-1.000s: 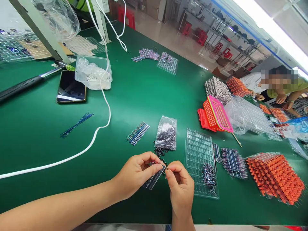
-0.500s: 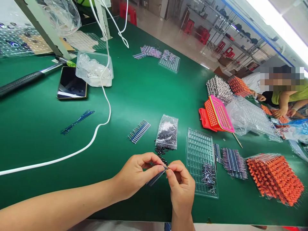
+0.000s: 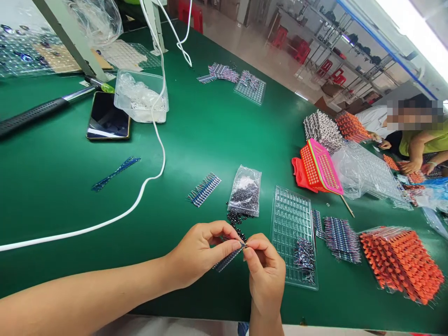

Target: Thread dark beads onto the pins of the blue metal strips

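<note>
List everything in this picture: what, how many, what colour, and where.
Large table: one, green, beneath most things.
Long-handled metal tool: one, black and silver, left edge.
Flat phone: one, black, beside the box.
Plastic box: one, clear, upper left.
Thin cable: count unclear, white, left side.
Plastic bag of beads: one, clear, dark beads, centre.
Clear gridded trays: at least two, right and far edge.
Mesh basket: one, pink and orange, right.
Spiky stacks: several, orange, right.
Plastic stools: several, red, background.
Other people: white and green clothing, upper right.
Narrow strips: count unclear, dark, left hand's grip.
Bare hands: two, left hand, right hand, lower centre.
</note>
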The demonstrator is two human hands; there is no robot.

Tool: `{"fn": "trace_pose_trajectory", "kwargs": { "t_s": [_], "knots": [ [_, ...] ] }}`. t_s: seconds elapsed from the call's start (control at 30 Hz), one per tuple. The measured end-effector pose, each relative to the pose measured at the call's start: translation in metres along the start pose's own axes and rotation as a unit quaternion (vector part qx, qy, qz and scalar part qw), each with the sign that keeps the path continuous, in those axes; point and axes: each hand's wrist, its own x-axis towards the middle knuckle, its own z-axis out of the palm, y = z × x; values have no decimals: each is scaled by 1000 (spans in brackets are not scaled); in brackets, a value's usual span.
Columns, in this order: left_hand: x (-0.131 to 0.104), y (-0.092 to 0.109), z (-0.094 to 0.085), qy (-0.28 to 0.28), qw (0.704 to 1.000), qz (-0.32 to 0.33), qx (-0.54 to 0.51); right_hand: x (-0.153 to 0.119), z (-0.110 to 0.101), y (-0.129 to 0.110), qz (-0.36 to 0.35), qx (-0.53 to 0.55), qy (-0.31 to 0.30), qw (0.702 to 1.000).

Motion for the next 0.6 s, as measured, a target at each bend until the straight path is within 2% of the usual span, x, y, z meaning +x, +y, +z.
{"fn": "trace_pose_trajectory", "kwargs": {
  "t_s": [0.6],
  "knots": [
    [1,1,0,-8,1000,10,17,-1,-2,4,45,52,-8,998]
  ]
}}
